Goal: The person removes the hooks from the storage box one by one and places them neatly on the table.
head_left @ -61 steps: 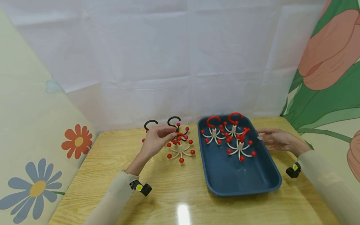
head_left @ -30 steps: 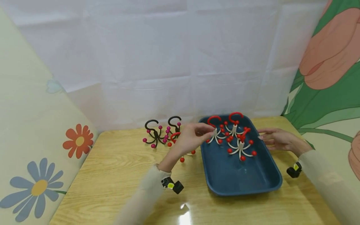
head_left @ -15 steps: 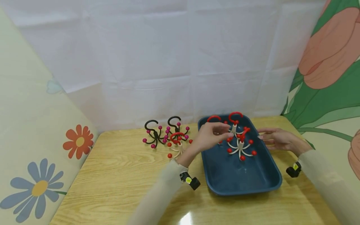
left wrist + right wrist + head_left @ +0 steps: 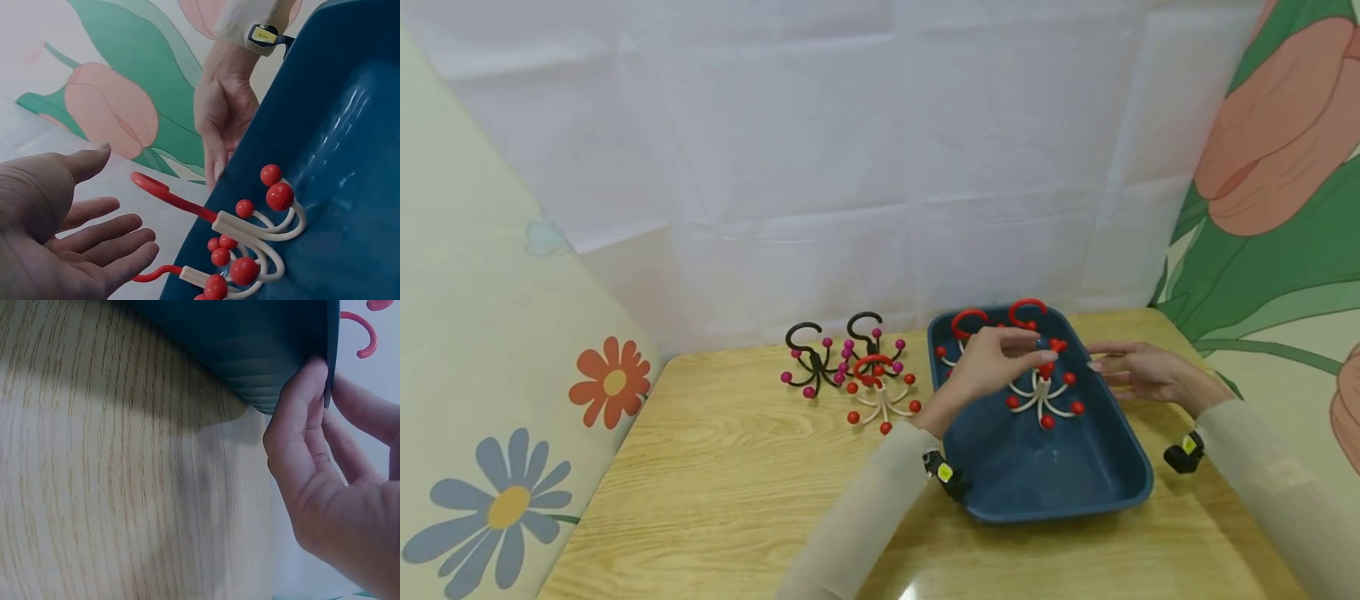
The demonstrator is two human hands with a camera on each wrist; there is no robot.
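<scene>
My left hand [image 4: 988,362] is over the blue tray [image 4: 1037,475], fingers spread and bare in the left wrist view. Its thumb and fingertips come close around the red hook of the front hanger [image 4: 1041,396], a white multi-arm piece tipped with red balls. In the left wrist view a gap shows between the hand [image 4: 69,231] and that hanger [image 4: 240,228]. Two more red-and-white hangers stand behind, partly hidden by the hand. On the tray's right side, my right hand [image 4: 1138,372] pinches the rim, thumb and fingers on opposite faces in the right wrist view.
Left of the tray on the wooden table [image 4: 722,483] stand a red-and-white hanger [image 4: 882,400] and two black hangers, a left one [image 4: 816,362] and a right one [image 4: 874,348], with magenta balls. A white sheet [image 4: 797,167] rises behind the table.
My left hand has moved right from beside the table's red-and-white hanger, across the tray's rim, to the front hanger inside. My right hand keeps its place on the rim.
</scene>
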